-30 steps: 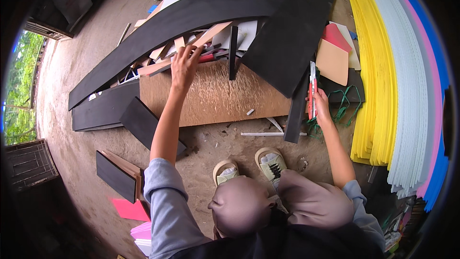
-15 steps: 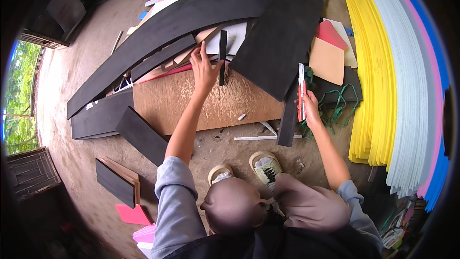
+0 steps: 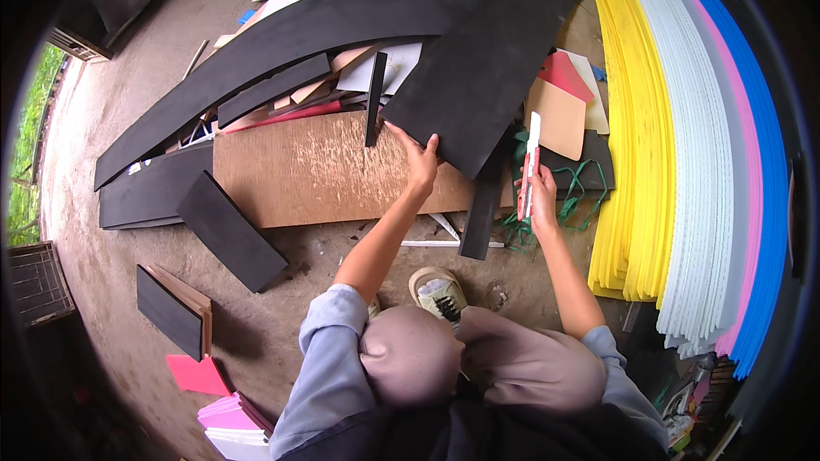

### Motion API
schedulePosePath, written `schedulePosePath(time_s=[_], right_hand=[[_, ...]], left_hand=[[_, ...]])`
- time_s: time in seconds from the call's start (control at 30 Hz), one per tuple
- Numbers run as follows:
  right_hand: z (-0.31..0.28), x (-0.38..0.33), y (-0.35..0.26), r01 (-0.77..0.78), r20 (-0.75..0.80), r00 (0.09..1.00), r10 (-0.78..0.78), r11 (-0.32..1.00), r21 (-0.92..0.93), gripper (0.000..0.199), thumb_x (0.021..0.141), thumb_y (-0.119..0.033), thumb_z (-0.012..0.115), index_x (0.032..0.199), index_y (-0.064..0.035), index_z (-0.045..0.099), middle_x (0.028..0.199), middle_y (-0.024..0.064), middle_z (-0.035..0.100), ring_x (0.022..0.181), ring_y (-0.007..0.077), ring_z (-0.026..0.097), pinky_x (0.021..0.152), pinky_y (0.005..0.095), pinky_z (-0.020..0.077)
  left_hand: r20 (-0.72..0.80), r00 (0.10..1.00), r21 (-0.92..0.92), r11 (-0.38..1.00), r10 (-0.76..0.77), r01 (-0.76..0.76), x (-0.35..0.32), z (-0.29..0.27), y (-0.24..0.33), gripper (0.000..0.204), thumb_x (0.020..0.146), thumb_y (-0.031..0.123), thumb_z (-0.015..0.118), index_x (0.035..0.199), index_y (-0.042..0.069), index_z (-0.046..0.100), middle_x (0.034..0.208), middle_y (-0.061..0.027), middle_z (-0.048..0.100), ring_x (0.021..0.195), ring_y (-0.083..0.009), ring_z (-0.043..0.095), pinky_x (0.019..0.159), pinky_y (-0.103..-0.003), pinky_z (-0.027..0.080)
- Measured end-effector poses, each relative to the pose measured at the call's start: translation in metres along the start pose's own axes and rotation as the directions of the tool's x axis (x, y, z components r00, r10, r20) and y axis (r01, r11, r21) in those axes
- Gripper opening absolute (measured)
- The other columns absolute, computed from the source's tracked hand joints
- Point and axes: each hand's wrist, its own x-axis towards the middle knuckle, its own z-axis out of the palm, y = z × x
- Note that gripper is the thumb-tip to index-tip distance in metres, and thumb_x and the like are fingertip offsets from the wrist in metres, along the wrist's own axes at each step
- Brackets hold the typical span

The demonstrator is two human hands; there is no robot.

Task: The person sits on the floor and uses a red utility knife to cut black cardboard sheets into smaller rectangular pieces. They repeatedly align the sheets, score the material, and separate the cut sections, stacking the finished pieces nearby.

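My left hand point(image 3: 420, 164) is at the near edge of a large black foam sheet point(image 3: 483, 68). Its thumb lies over that edge and its fingers reach along it, partly hidden. Just left of those fingers, a narrow black strip point(image 3: 375, 98) lies across the worn plywood board point(image 3: 333, 166). My right hand point(image 3: 540, 196) is closed around a red utility knife point(image 3: 525, 183), its pale blade pointing away from me. Under the big sheet's near corner, another black strip point(image 3: 481, 222) sticks out toward my feet.
A long curved black sheet point(image 3: 282, 60) lies over mixed offcuts at the far left. Yellow sheets point(image 3: 632, 137) and other coloured sheets stand stacked on the right. Green string point(image 3: 581, 188) tangles beside my right hand. Small black point(image 3: 171, 312) and pink pieces point(image 3: 226, 414) lie lower left.
My left hand has moved right and nearer, from beside the narrow strip to the large black sheet's edge. The right hand still holds the utility knife. The whole view has shifted slightly.
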Motion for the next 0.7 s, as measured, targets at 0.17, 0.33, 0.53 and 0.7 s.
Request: schedulePosePath(time_s=[0.17, 0.33, 0.53, 0.7], right_hand=[[0.013, 0.007, -0.039, 0.143, -0.07, 0.988, -0.134, 0.979, 0.147, 0.026, 0.086, -0.012, 0.043, 0.111, -0.0025, 0.045, 0.08, 0.0079, 0.057, 0.059, 0.0093, 0.053, 0.049, 0.0231, 0.0429], [0.061, 0.012, -0.049, 0.204, 0.014, 0.978, -0.208, 0.967, 0.153, 0.025, 0.087, -0.009, 0.041, 0.11, -0.0021, 0.045, 0.086, 0.0066, 0.057, 0.065, 0.0099, 0.055, 0.052, 0.0233, 0.0432], [0.151, -0.005, -0.022, 0.254, 0.258, 0.932, -0.254, 0.967, 0.034, 0.023, 0.09, -0.012, 0.042, 0.111, -0.0017, 0.045, 0.09, 0.0066, 0.06, 0.067, 0.0097, 0.056, 0.058, 0.0233, 0.0441], [0.233, -0.045, 0.007, 0.379, 0.495, 0.822, -0.281, 0.919, -0.108, 0.028, 0.087, -0.01, 0.045, 0.114, -0.0036, 0.044, 0.089, 0.0066, 0.059, 0.067, 0.011, 0.056, 0.061, 0.025, 0.0453]], left_hand=[[0.096, 0.97, -0.161, 0.958, -0.225, 0.238, -0.025, -0.066, 0.023, 0.091, 0.088, 0.007, 0.049, 0.13, 0.036, -0.027, 0.123, -0.0174, 0.039, 0.077, -0.0187, 0.058, 0.066, -0.034, 0.052], [-0.147, 0.972, -0.027, 0.983, -0.183, 0.181, -0.052, -0.176, 0.046, 0.066, 0.091, 0.013, 0.044, 0.14, 0.029, 0.003, 0.122, -0.0078, 0.045, 0.074, -0.0126, 0.058, 0.059, -0.027, 0.05], [-0.552, 0.822, 0.192, 0.981, 0.139, -0.036, -0.083, -0.286, 0.077, 0.045, 0.093, 0.013, 0.039, 0.137, 0.013, 0.028, 0.125, -0.0059, 0.048, 0.103, -0.0121, 0.048, 0.089, -0.022, 0.035], [-0.648, 0.755, 0.31, 0.94, 0.102, 0.14, -0.125, -0.364, 0.077, 0.045, 0.091, 0.014, 0.042, 0.135, 0.02, 0.032, 0.113, -0.0052, 0.055, 0.097, -0.0115, 0.052, 0.085, -0.024, 0.039]])
